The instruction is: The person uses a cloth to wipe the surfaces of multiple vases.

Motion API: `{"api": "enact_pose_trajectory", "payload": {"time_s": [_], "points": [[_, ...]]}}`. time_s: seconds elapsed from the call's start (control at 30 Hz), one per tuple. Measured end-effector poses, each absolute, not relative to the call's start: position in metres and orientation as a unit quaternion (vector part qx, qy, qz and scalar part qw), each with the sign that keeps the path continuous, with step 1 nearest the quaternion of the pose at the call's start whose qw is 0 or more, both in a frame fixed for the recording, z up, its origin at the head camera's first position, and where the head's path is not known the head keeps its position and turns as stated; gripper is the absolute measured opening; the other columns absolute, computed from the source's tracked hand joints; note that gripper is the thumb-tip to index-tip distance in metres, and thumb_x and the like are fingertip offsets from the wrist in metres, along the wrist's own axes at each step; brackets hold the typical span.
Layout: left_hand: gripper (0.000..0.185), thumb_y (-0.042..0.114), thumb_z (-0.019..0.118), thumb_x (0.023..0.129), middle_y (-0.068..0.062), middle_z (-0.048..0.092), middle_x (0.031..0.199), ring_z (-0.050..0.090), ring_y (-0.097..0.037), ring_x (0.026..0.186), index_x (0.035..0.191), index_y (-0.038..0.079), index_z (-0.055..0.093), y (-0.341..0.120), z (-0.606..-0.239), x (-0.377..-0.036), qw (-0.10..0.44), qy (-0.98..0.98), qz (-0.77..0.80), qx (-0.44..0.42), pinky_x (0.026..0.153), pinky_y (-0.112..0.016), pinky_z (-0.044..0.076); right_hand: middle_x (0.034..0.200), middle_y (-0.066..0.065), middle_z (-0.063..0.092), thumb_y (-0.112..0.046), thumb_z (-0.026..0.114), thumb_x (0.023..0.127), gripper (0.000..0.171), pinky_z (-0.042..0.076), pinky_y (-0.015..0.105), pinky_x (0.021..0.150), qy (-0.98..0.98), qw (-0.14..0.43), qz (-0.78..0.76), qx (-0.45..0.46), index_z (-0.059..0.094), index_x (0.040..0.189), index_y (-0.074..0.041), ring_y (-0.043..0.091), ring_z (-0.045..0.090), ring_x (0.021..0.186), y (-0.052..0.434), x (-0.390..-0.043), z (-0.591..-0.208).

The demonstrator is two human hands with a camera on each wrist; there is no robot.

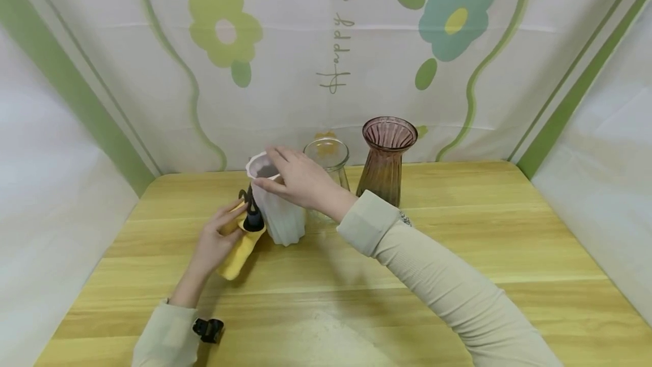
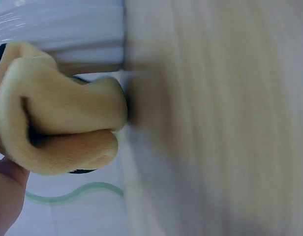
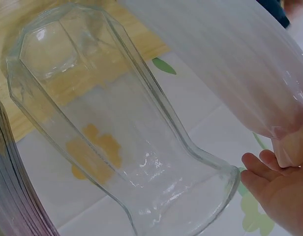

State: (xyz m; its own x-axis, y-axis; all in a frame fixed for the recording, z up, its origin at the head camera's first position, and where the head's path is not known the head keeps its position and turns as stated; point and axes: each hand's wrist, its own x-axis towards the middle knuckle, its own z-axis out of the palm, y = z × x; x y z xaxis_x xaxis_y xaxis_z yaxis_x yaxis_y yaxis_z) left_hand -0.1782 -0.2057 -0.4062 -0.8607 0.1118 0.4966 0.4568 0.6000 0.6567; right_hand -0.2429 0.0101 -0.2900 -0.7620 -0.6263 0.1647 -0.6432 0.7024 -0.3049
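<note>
Three vases stand on the wood-grain desk: a purple ribbed glass vase, a white fluted vase and, between them, a clear glass vase; the right hand pinches the white rim between fingers and thumb; the left hand curls its fingers round a yellow plush bundle just beside that vase; a steady rim grip and gentle plush contact should prevent tipping.

Near the far edge of the yellowish wood-grained table, the clear faceted glass vase and purple flared, ribbed glass vase look glossy. The white fluted vase is smooth and milky-translucent; the yellow elongated plush-cloth item looks soft and matt.
</note>
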Motion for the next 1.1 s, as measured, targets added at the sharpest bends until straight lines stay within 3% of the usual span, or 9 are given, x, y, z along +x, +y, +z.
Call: {"api": "enact_pose_trajectory", "payload": {"time_s": [0.07, 0.27, 0.63, 0.73, 0.83, 0.93, 1.1], "points": [[0.05, -0.023, 0.063, 0.069, -0.027, 0.056, 0.13, 0.05, -0.038, 0.123, 0.118, -0.008, 0.062, -0.203, -0.399, -0.177, 0.227, -0.861, -0.429, -0.149, 0.1, 0.005, 0.025, 0.154, 0.011, 0.035, -0.054, 0.043, 0.096, 0.074, 0.03, 0.04, 0.119, -0.922, 0.025, 0.176, 0.345, 0.027, 0.151, -0.007, 0.028, 0.038, 0.14, 0.01, -0.243, -0.289], [0.049, -0.02, 0.065, 0.071, -0.025, 0.057, 0.129, 0.043, 0.01, 0.121, 0.119, -0.007, 0.063, -0.195, -0.379, -0.176, 0.286, -0.83, -0.454, -0.153, 0.099, 0.0, 0.032, 0.155, 0.01, 0.034, -0.055, 0.042, 0.096, 0.074, 0.028, 0.04, 0.12, -0.923, 0.021, 0.179, 0.341, 0.025, 0.151, -0.009, 0.027, 0.036, 0.141, 0.01, -0.243, -0.288], [0.05, -0.025, 0.066, 0.066, -0.031, 0.055, 0.126, 0.041, 0.014, 0.122, 0.114, -0.013, 0.062, -0.188, -0.374, -0.183, 0.306, -0.812, -0.453, -0.205, 0.104, -0.003, 0.032, 0.154, 0.011, 0.035, -0.055, 0.043, 0.096, 0.075, 0.031, 0.04, 0.118, -0.924, 0.024, 0.182, 0.336, 0.026, 0.151, -0.007, 0.027, 0.037, 0.14, 0.008, -0.242, -0.289], [0.049, -0.026, 0.067, 0.063, -0.03, 0.058, 0.123, 0.045, 0.007, 0.121, 0.11, -0.013, 0.064, -0.19, -0.377, -0.183, 0.304, -0.822, -0.435, -0.206, 0.103, -0.002, 0.032, 0.153, 0.011, 0.036, -0.055, 0.043, 0.096, 0.075, 0.033, 0.039, 0.117, -0.925, 0.028, 0.183, 0.332, 0.026, 0.151, -0.007, 0.027, 0.04, 0.139, 0.008, -0.24, -0.29], [0.049, -0.025, 0.069, 0.063, -0.028, 0.059, 0.123, 0.055, -0.018, 0.121, 0.109, -0.012, 0.065, -0.193, -0.383, -0.181, 0.288, -0.838, -0.419, -0.199, 0.102, 0.0, 0.03, 0.153, 0.011, 0.036, -0.055, 0.043, 0.096, 0.074, 0.034, 0.04, 0.116, -0.927, 0.032, 0.186, 0.324, 0.027, 0.15, -0.007, 0.027, 0.041, 0.138, 0.008, -0.238, -0.29], [0.049, -0.023, 0.069, 0.063, -0.026, 0.06, 0.124, 0.055, -0.044, 0.115, 0.11, -0.011, 0.065, -0.196, -0.391, -0.18, 0.266, -0.854, -0.406, -0.189, 0.101, 0.002, 0.027, 0.153, 0.012, 0.036, -0.055, 0.041, 0.096, 0.074, 0.034, 0.041, 0.117, -0.931, 0.034, 0.188, 0.312, 0.029, 0.15, -0.006, 0.028, 0.041, 0.138, 0.007, -0.235, -0.29], [0.047, -0.023, 0.07, 0.063, -0.028, 0.061, 0.122, 0.056, -0.049, 0.113, 0.109, -0.012, 0.065, -0.201, -0.407, -0.181, 0.243, -0.868, -0.388, -0.192, 0.099, 0.003, 0.025, 0.151, 0.012, 0.038, -0.057, 0.039, 0.097, 0.075, 0.034, 0.041, 0.116, -0.937, 0.048, 0.186, 0.291, 0.028, 0.149, -0.004, 0.027, 0.041, 0.138, 0.003, -0.229, -0.292]]}}
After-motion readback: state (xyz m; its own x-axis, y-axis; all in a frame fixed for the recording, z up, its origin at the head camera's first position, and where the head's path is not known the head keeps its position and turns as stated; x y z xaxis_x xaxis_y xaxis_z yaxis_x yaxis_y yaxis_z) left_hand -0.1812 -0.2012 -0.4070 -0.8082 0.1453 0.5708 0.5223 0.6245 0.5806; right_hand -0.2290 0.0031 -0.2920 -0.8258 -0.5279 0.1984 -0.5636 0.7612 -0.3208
